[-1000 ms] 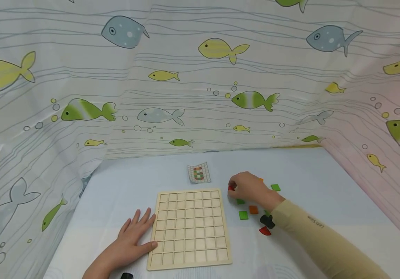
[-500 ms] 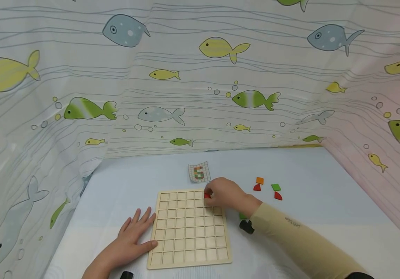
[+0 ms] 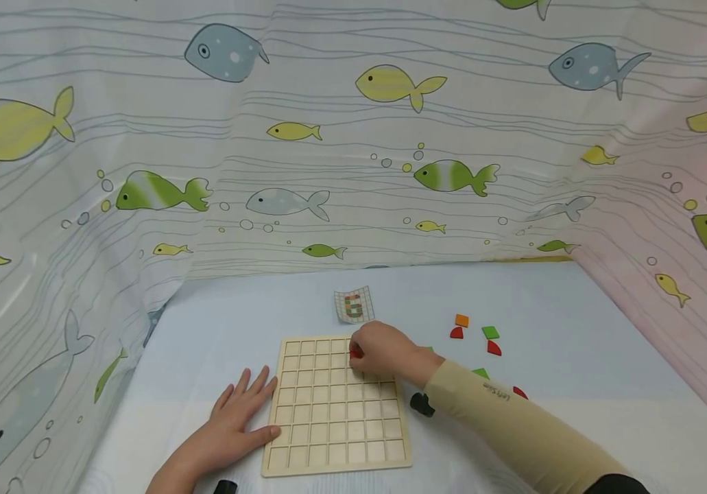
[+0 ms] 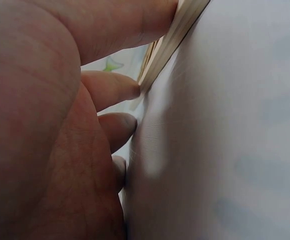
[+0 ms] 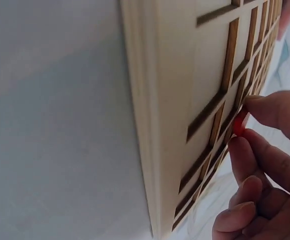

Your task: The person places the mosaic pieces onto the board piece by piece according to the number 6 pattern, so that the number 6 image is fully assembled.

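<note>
A wooden grid board (image 3: 319,436) with square recesses lies flat on the table. My right hand (image 3: 384,351) is over its far right part, pinching a small red quarter-round tile (image 5: 240,121) between thumb and fingertips. In the right wrist view the tile is right at the grid's dividers. On the board's left side my left hand (image 3: 230,422) rests with fingers spread, thumb and fingertips at the edge. The left wrist view shows straight fingers along the board's side (image 4: 167,47). Beyond the board lies a small paper pattern card (image 3: 354,305) printed with a coloured figure on a grid.
Loose tiles lie right of the board: an orange square (image 3: 461,320), a green square (image 3: 490,333), red quarter-rounds (image 3: 494,348) and others partly hidden by the right sleeve (image 3: 501,412). A fish-patterned curtain (image 3: 328,158) surrounds the table (image 3: 236,309).
My right hand has moved left from the loose tiles to the board, carrying the red tile, then slightly farther left over the grid. The left hand has stayed in place.
</note>
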A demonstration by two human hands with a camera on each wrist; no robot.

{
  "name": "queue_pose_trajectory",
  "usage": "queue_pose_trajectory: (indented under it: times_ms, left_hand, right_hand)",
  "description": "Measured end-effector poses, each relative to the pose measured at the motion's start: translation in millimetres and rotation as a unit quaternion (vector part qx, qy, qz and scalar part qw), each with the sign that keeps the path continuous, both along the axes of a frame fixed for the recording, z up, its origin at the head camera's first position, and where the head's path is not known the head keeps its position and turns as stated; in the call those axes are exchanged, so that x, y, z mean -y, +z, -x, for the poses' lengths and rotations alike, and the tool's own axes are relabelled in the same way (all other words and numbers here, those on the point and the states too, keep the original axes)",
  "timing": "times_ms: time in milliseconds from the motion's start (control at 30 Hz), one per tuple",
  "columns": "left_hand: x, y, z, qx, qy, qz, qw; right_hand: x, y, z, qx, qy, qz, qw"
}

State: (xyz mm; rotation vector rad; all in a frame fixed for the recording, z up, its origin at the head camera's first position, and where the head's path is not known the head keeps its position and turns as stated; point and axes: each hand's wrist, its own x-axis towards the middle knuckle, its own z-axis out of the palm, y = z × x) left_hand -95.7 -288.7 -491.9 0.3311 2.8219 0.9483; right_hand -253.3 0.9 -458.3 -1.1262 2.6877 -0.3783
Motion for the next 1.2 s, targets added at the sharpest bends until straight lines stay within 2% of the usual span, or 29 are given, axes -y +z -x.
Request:
queue_pose_trajectory:
  times_ms: [400, 667, 933, 1200]
  left_hand:
    - [0.3, 2.6, 0.4, -0.002, -0.003, 0.002, 1.0000]
    - [-0.1, 1.9, -0.6, 0.001, -0.003, -0.003, 1.0000]
    - [-1.6, 0.8, 0.6, 0.010, -0.004, -0.003, 0.9999]
    - [-0.7, 1.1, 1.1, 0.007, -0.003, 0.003, 1.0000]
  right_hand:
    - [4.6, 0.6, -4.4, 0.019, 0.009, 0.026, 0.9994]
    - [-0.7, 4.3, -8.6, 0.008, 0.014, 0.034, 0.9993]
    - [-29.6, 10.4, -21.4, 0.054, -0.027, 0.106, 0.9925]
    - [-76.6, 12.0, -34.0, 0.052, -0.092, 0.133, 0.9855]
